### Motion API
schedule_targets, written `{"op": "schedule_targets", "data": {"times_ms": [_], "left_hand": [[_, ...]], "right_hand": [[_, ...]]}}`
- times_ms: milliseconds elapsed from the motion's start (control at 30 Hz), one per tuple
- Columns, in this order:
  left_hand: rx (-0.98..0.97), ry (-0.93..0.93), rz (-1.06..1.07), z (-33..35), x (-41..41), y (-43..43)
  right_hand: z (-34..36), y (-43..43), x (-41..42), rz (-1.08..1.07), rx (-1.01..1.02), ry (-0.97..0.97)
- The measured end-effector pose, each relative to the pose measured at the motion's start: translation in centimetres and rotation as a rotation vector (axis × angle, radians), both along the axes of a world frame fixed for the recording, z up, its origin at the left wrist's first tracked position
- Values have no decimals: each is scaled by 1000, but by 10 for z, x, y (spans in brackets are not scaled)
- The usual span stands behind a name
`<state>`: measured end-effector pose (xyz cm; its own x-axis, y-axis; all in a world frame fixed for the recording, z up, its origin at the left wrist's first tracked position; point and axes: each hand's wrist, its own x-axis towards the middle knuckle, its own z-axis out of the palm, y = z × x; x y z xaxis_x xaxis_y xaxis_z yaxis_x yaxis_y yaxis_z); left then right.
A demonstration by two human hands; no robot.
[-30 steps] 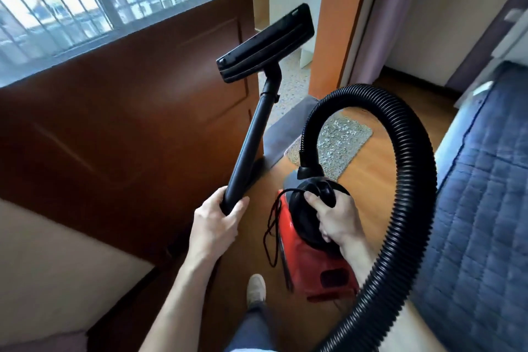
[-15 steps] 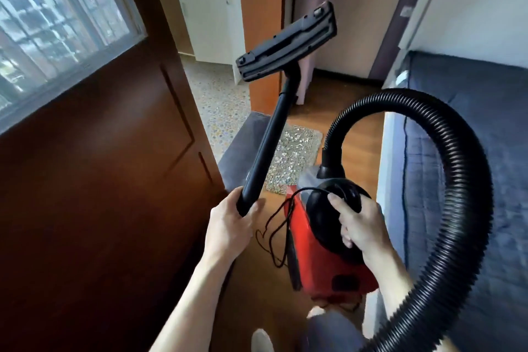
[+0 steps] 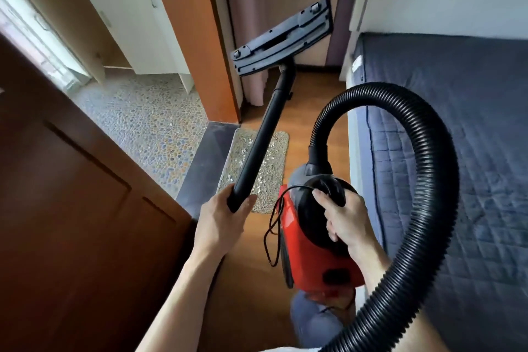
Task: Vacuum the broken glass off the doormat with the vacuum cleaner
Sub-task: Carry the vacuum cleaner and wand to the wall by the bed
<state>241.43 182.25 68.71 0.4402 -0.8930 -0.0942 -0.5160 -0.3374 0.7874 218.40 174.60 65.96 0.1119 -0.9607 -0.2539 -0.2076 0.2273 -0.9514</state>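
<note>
Fingers of my left hand (image 3: 220,223) are curled round the lower end of the black rigid plastic wand (image 3: 263,140). My right hand (image 3: 345,226) is wrapped over the black domed top of the red canister vacuum cleaner (image 3: 314,260), which I carry off the floor.

Handling, as judged:
- Canister: rigid and probably the heaviest part. Hold it by the top.
- Wand: stiff and light, but a long lever. Its flat black floor head (image 3: 283,37) is raised, underside toward me.
- Black ribbed hose (image 3: 428,180): flexible and springy. It arcs to my right and may pull on the wand.
- Broken glass: small and sharp. Do not touch it.

The pale rectangular doormat (image 3: 271,180), glittering with fragments, lies ahead on the wooden floor, just beside the grey threshold strip (image 3: 205,163). It looks thin and may slide or lift under suction.

Obstructions: the passage is narrow, with a brown wooden door (image 3: 71,208) on my left and a bed with a dark blue quilted mattress (image 3: 457,151) on my right. A thin black power cord (image 3: 271,231) hangs in a loop between my hands and could snag.
</note>
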Motion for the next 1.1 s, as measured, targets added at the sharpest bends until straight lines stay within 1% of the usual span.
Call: {"op": "schedule_targets", "data": {"times_ms": [133, 233, 433, 600, 767, 900, 1100], "left_hand": [[-9, 43, -14, 3, -12, -88], [-36, 58, 15, 5, -23, -145], [-39, 38, 31, 7, -34, -223], [-35, 12, 52, 5, -25, -287], [-38, 24, 42, -6, -15, -356], [-70, 23, 0, -12, 1, -435], [-74, 64, -61, -5, 28, -558]], "right_hand": [[6, -78, -5, 37, 1, 3], [13, -135, -12, 49, -9, 5], [11, -226, -29, 19, -81, 75], [5, -290, -30, -16, -85, 76], [-4, -349, -21, -18, -20, 47], [-9, -414, -4, -28, 11, 58], [2, -521, 22, -51, -21, 97]]}}
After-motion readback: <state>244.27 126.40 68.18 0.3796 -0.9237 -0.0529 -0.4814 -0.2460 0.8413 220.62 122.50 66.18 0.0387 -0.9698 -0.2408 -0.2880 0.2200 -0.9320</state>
